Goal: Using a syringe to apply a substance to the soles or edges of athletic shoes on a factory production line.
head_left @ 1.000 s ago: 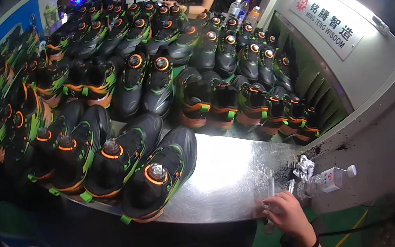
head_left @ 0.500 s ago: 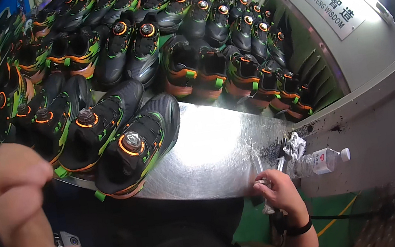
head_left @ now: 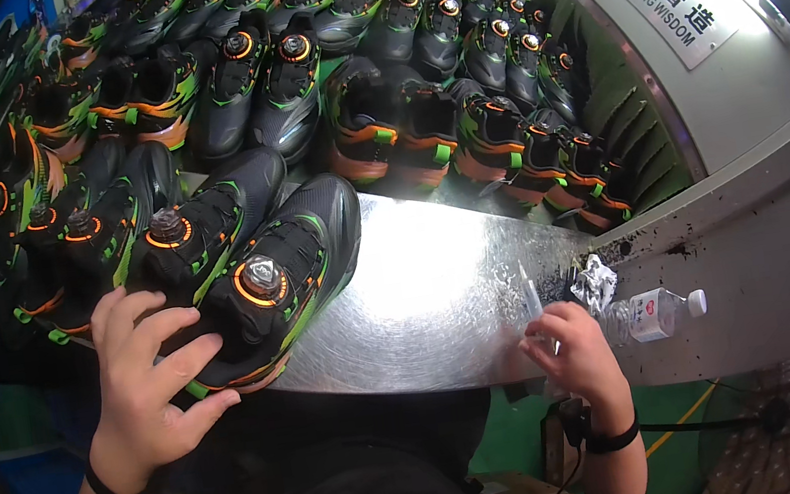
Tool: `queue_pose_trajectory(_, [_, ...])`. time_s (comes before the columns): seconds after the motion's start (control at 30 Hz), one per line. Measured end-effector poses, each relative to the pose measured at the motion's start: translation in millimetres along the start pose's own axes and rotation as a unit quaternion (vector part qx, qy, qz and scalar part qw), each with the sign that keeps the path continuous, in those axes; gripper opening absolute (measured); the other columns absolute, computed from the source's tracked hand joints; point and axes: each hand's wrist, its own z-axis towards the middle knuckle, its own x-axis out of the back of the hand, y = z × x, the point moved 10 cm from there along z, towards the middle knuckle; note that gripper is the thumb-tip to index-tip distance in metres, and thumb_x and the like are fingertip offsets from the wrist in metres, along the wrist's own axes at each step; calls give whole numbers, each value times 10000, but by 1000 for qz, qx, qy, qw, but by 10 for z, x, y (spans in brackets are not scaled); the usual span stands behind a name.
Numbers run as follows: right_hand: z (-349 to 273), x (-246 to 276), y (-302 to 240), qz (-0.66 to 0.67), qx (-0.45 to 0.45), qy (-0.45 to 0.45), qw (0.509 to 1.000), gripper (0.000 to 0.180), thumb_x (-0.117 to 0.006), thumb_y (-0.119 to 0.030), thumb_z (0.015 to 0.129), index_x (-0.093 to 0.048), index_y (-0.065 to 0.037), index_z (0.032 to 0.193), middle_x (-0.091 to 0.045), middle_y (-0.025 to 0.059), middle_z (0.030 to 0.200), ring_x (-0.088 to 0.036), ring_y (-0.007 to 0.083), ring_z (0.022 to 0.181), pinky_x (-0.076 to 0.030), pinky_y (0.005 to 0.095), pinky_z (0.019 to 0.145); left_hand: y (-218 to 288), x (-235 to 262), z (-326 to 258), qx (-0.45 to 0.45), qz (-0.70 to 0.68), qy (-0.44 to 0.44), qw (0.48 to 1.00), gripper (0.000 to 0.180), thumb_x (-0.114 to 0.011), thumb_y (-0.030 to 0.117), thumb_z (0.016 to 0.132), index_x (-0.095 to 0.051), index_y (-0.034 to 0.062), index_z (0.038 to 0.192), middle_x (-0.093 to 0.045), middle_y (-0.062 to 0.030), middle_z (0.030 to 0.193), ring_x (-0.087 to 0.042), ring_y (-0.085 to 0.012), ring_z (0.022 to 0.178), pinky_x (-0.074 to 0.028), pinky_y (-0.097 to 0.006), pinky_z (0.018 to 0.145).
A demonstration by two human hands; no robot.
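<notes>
My left hand (head_left: pixel 154 387) is open, its fingers spread beside the heel of the nearest shoe (head_left: pixel 283 278). That shoe is black with green and orange trim and has a clear dial on its tongue. I cannot tell whether the fingertips touch it. At the right end of the shiny metal table (head_left: pixel 399 347), my right hand (head_left: pixel 571 349) is closed around a slim, translucent, pointed tool (head_left: pixel 531 294). The tool's tip points up and away from me; its lower part is hidden by the fingers.
Rows of matching shoes (head_left: pixel 282 91) cover the left and back. To the right rise a grey machine panel (head_left: pixel 749 106) and strips of dark green curtain (head_left: pixel 624 114). Crumpled foil (head_left: pixel 594 282) and a clear plastic bottle (head_left: pixel 652 315) lie near my right hand.
My left hand has moved right and away from me, toward the nearest shoe, and its fingers have spread. My right hand has shifted slightly up and right, with the slim tool now standing above its fingers.
</notes>
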Motion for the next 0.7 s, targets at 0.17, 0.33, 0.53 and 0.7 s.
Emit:
queue_pose_trajectory(0.17, [162,-5,192,-97,-28,33,994,159,-762,-183,754,-672,-70,821,-582,145,942,-606,346,866,-518,437,756,-8,-18,16,27,-45,47,997,369,-818,349,662,-624,71,808,-583,-77,965,-524,-310,920,-331,-568,966])
queue_pose_trajectory(0.33, [146,5,132,-214,-1,40,976,185,-761,-239,735,-732,-135,885,-599,110,954,-591,294,935,-531,387,767,21,-28,-16,39,-23,71,996,374,-792,389,707,-603,75,784,-556,-67,930,-519,-296,908,-323,-562,981])
queue_pose_trajectory(0.53, [47,315,-265,-170,44,162,971,236,-780,-139,692,-709,-112,915,-610,60,899,-560,269,874,-501,359,770,-4,-43,-16,44,-22,60,997,364,-805,374,694,-613,84,801,-558,-59,936,-526,-297,953,-308,-573,1011])
queue_pose_trajectory(0.7, [87,188,-855,-17,132,130,982,167,-745,-50,705,-652,-76,842,-563,44,762,-550,246,726,-484,352,645,94,46,8,43,-9,27,999,421,-803,359,700,-607,107,973,-590,-111,1168,-512,-377,1186,-239,-599,1097])
